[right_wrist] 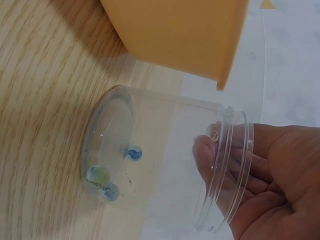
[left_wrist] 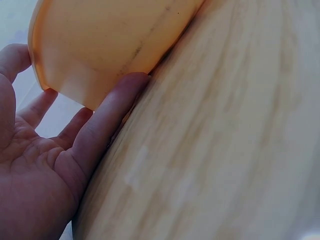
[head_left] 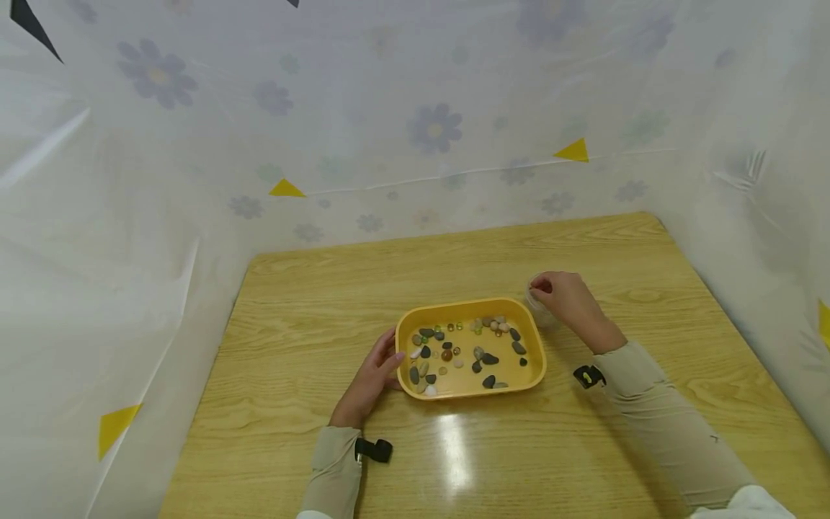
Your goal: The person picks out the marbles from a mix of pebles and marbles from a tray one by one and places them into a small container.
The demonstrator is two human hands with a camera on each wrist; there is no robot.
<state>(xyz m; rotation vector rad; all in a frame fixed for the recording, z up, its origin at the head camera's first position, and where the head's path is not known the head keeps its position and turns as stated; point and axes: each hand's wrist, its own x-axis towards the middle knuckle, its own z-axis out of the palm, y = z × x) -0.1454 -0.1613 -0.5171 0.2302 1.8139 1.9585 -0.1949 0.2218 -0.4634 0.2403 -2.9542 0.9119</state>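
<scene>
Holding the yellow tray (head_left: 463, 378) with my left hand (head_left: 375, 371), I have this hand at its end between 8 and 9 o'clock, as the head view is read. My left thumb is at the rim and the other fingers are spread against the outer wall, only a little bent. The tray sits on the wooden table (head_left: 298, 360), between my two hands.

My right hand (head_left: 573, 303) is at 2 o'clock from the tray. Its fingers are bent, and the thumb and one finger are closed together on a small clear piece (right_wrist: 214, 131), inside the mouth of the transparent jar (right_wrist: 150, 170). What exactly this piece is, I cannot tell. The jar stands upright on the table, just beside the tray. On its bottom lie one yellow-green marble (right_wrist: 97, 176) and two blue marbles (right_wrist: 133, 152).

In the tray are many loose pieces: dark stones (head_left: 490, 358) in several places, pale stones (head_left: 503, 327) between 1 and 2 o'clock, small green pieces (head_left: 459, 326) toward 12 o'clock, a white stone (head_left: 431, 390) between 7 and 8 o'clock, and an amber piece (head_left: 447, 355) at 9 o'clock from the centre.
</scene>
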